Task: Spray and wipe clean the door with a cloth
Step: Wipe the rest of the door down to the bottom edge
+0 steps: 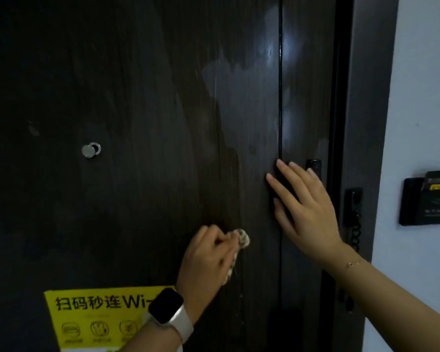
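Dark wood-grain door [137, 97] fills the view, with damp streaks high on its right part. The left hand [203, 260] presses a bunched patterned cloth [241, 240] to the panel, fingers [214, 237] curled tight round it. The right hand [305, 207] lies flat on the door beside the vertical groove [280, 97], fingers straight and slightly spread. A yellow sticker [99, 318] sits just below the left wrist; a peephole [90, 150] lies well left. A door chain [353, 219] hangs at the frame, near a wall card holder [427, 199].
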The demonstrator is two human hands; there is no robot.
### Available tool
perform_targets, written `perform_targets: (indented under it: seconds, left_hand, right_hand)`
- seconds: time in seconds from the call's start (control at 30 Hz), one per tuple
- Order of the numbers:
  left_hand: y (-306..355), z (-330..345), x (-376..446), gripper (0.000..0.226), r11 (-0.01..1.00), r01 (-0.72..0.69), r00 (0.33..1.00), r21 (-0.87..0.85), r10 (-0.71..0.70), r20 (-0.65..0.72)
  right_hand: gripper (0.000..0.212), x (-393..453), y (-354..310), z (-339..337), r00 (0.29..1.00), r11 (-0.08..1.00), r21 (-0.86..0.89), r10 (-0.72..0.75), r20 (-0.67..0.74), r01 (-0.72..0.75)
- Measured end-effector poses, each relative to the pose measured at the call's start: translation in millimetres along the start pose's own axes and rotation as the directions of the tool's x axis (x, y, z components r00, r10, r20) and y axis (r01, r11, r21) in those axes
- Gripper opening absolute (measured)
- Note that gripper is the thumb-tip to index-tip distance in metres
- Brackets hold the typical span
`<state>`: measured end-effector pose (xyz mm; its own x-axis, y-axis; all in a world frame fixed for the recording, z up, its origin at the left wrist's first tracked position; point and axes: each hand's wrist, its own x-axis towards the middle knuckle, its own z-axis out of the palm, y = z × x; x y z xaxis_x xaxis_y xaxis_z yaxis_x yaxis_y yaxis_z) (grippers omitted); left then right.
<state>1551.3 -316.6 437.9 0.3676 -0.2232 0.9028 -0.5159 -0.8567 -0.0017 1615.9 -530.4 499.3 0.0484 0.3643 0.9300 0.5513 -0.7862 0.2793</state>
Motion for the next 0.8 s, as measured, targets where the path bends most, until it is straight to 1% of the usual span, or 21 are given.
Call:
perform_targets:
  seconds: [0.07, 0.1, 0.13, 0.17, 0.23, 0.27, 0.3, 0.37, 0.43, 0.5, 0.6, 0.67, 0.7, 0.73, 0.8]
  left_hand:
    - [1, 5, -9, 0.022, 0.999, -0.027, 0.998, 0.041, 0.025, 0.052]
    - [1, 3, -4, 0.020, 0.998, -0.033, 0.998, 0.046, 0.031, 0.048]
    - [0, -1, 5, 0.017, 0.999, -0.017, 1.000, 0.036, 0.016, 0.025]
    - [0, -8, 18, 0.014, 1.000, 0.030, 0.999, 0.010, -0.030, -0.018]
    - [-2, -23, 48, 0.009, 0.986, 0.158, 0.978, -0.061, -0.164, -0.129]
    - [-3, -30, 63, 0.010, 0.975, 0.199, 0.961, -0.095, -0.214, -0.174]
    - [-3, -35, 74, 0.012, 0.969, 0.220, 0.948, -0.113, -0.239, -0.208]
    - [-3, -36, 83, 0.014, 0.971, 0.211, 0.940, -0.111, -0.233, -0.251]
    - [-3, -27, 69, 0.013, 0.972, 0.204, 0.934, -0.115, -0.229, -0.273]
    - [-1, -9, 34, 0.011, 0.973, 0.205, 0.941, -0.109, -0.226, -0.253]
    - [6, 22, -33, 0.016, 0.970, 0.216, 0.957, -0.113, -0.234, -0.173]
    - [12, 39, -67, 0.009, 0.963, 0.252, 0.958, -0.098, -0.262, -0.119]
    - [16, 44, -76, 0.008, 0.953, 0.285, 0.950, -0.099, -0.295, -0.104]
    - [18, 47, -81, 0.012, 0.941, 0.315, 0.940, -0.124, -0.327, -0.096]
    - [18, 45, -70, 0.008, 0.939, 0.302, 0.940, -0.166, -0.322, -0.112]
  right_hand:
    - [0.050, -19, -4, 9, 0.999, 1.000, -0.008, 0.017, 0.039, -0.016]
    - [0.051, -27, -7, 14, 0.999, 1.000, 0.003, 0.022, 0.050, -0.022]
    - [0.051, -34, -10, 18, 0.998, 0.999, 0.019, 0.028, 0.054, -0.029]
    - [0.052, -41, -12, 22, 0.998, 0.999, 0.035, 0.036, 0.056, -0.038]
    - [0.053, -52, -17, 28, 0.997, 0.997, 0.050, 0.057, 0.058, -0.060]
    - [0.053, -57, -20, 31, 0.996, 0.996, 0.050, 0.067, 0.057, -0.070]
    - [0.053, -61, -21, 33, 0.996, 0.996, 0.048, 0.076, 0.054, -0.078]
    - [0.053, -64, -23, 37, 0.995, 0.995, 0.047, 0.088, 0.041, -0.090]
    - [0.052, -65, -24, 40, 0.995, 0.994, 0.045, 0.095, 0.026, -0.096]
    - [0.051, -66, -24, 43, 0.996, 0.995, 0.035, 0.093, 0.002, -0.093]
    - [0.051, -67, -25, 44, 0.996, 0.996, 0.016, 0.088, -0.013, -0.088]
    - [0.052, -68, -24, 44, 0.996, 0.997, 0.006, 0.083, -0.014, -0.083]
    - [0.052, -67, -24, 43, 0.997, 0.997, 0.004, 0.081, -0.010, -0.081]
    - [0.051, -67, -24, 43, 0.997, 0.997, 0.004, 0.080, -0.005, -0.080]
    - [0.051, -66, -24, 43, 0.997, 0.997, 0.002, 0.080, -0.005, -0.080]
